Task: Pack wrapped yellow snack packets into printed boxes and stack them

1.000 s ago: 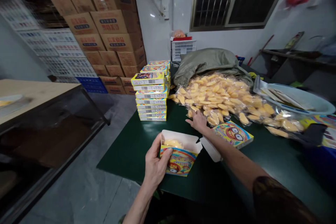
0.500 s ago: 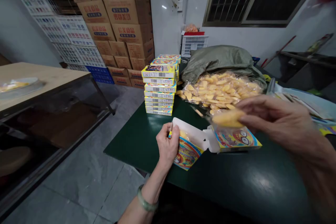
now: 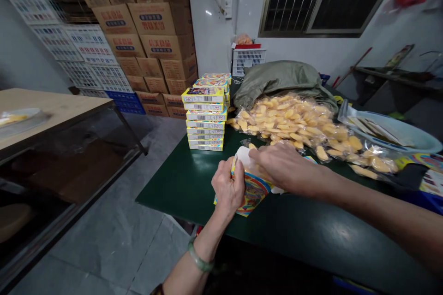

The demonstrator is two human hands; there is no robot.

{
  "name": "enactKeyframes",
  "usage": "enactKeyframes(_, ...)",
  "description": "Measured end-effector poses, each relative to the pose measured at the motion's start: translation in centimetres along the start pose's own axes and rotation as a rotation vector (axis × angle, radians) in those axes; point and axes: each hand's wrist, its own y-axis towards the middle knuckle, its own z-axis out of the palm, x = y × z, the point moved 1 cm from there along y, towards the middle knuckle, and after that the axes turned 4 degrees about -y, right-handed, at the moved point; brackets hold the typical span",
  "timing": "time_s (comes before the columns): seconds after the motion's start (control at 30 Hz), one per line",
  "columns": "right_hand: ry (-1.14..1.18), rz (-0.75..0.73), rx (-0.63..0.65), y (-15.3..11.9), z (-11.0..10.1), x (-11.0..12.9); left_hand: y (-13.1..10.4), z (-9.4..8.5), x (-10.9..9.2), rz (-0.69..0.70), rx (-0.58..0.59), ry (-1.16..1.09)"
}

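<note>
Fingers of the left hand (image 3: 226, 188) are clamped on the left side of a printed carton (image 3: 255, 194), thumb across the front; those of the right hand (image 3: 284, 166) are bunched at its mouth, and whether they grip anything I cannot tell, as the tips are hidden. Between the two sets of fingers, the carton points its unclosed end upward and leans, printed front towards the wearer, a white flap (image 3: 244, 157) rising beside the left fingers; its long axis is hard to read behind the hands. Just beyond the right fingers spreads a pile of wrapped yellow pieces (image 3: 294, 117), backed by a grey-green sack (image 3: 280, 80). Beyond the left fingers, a stack of cartons (image 3: 206, 122) rises from the green surface (image 3: 169, 189). Well right of the right fingers lies a pale blue basin (image 3: 420, 140). Right hand and forearm block most of another carton (image 3: 310, 160) beneath.
</note>
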Motion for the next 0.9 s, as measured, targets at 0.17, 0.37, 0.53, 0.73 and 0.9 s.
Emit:
enactKeyframes(0.17, 0.421, 0.002, -0.358, -0.7, 2.9, -1.3, -0.1, -0.4, 0.9, -0.007, -0.026, -0.028)
enactKeyframes(0.37, 0.042, 0.062, -0.278, -0.6, 3.2, 0.6, -0.8, -0.4, 1.2, 0.018, -0.029, -0.178)
enactKeyframes(0.53, -0.092, 0.132, -0.149, 0.4, 1.4, 2.9, -0.8, -0.6, 1.2, 0.005, -0.024, -0.261)
enactKeyframes(0.73, 0.033, 0.045, -0.053, 0.9, 1.8, 3.2, -0.5, -0.6, 1.0, 0.03, -0.005, -0.233)
enactKeyframes(0.9, 0.201, -0.144, 0.0, 0.6, 2.7, 3.3, -0.9, -0.8, 2.0, -0.025, -0.029, -0.277)
